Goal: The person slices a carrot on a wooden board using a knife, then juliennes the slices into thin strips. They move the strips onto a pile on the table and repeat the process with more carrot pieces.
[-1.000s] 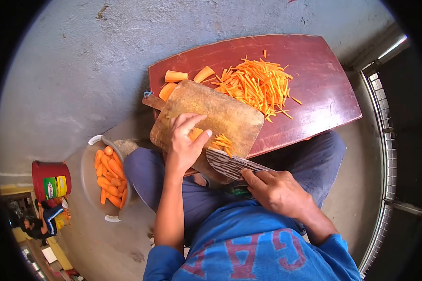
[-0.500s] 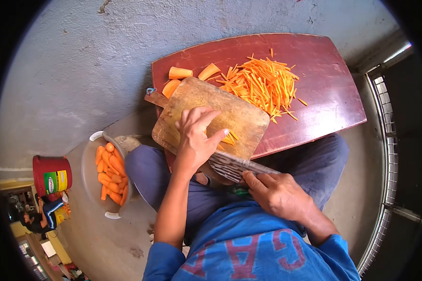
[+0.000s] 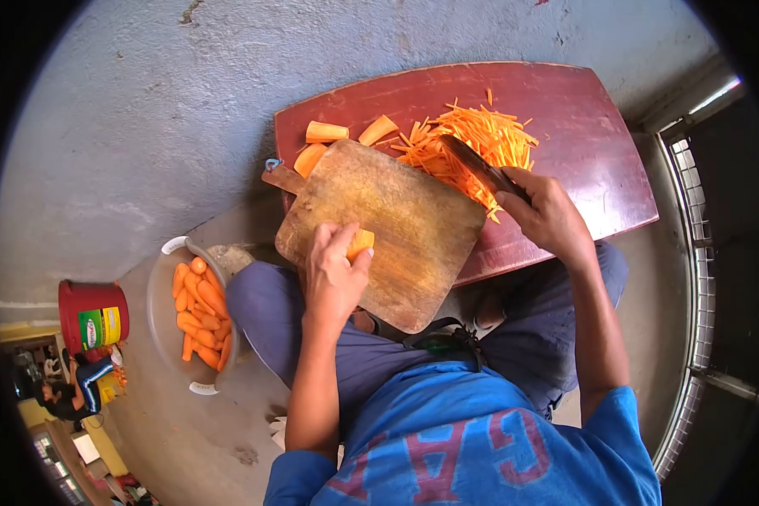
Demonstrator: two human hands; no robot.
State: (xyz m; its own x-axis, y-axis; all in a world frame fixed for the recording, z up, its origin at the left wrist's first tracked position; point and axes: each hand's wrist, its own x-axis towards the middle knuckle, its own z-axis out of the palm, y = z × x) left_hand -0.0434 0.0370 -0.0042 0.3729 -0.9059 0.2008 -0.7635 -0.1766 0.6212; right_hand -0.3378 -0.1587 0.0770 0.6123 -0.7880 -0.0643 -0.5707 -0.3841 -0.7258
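Knife moved into strips, apparently touching.

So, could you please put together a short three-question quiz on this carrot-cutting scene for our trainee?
1. True or false: the knife is in the left hand.
2. What lies at the knife's blade: A) whole carrots, B) the pile of carrot strips, C) a bucket?
3. What does the left hand hold on the cutting board?

Key:
1. False; the right hand holds it.
2. B.
3. A carrot piece.
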